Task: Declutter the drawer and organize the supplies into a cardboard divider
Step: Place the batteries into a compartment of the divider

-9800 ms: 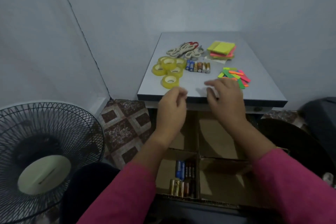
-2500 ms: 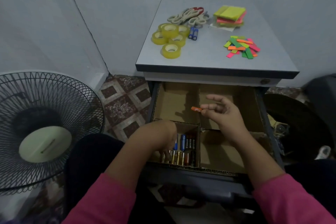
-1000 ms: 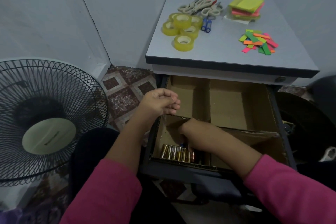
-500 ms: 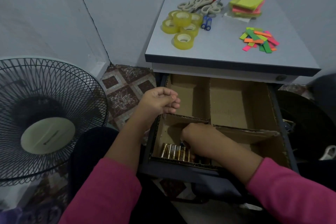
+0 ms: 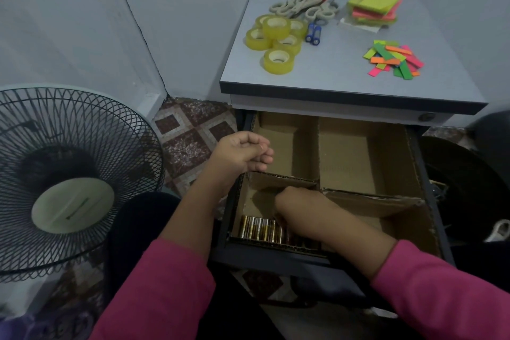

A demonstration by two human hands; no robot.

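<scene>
right hand (image 5: 296, 205) fingertips: hidden among batteries (image 5: 259, 228) | grasp: cannot tell

I see pale grey walls (image 5: 82, 8) meeting in a corner, a brown patterned tile floor (image 5: 190, 138), and a black-caged fan (image 5: 69, 182) at left under dim light.

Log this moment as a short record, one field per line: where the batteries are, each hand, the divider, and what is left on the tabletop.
batteries in drawer: row in the near-left compartment
batteries on tabletop: two blue ones beside the tape rolls
right hand: down in the near-left compartment at the row; fingers hidden
left hand: above the drawer's left edge, fingers curled, nothing visible in it
cardboard divider: four compartments, the other three look bare
also on tabletop: scissors, sticky note pads, coloured strips
</scene>
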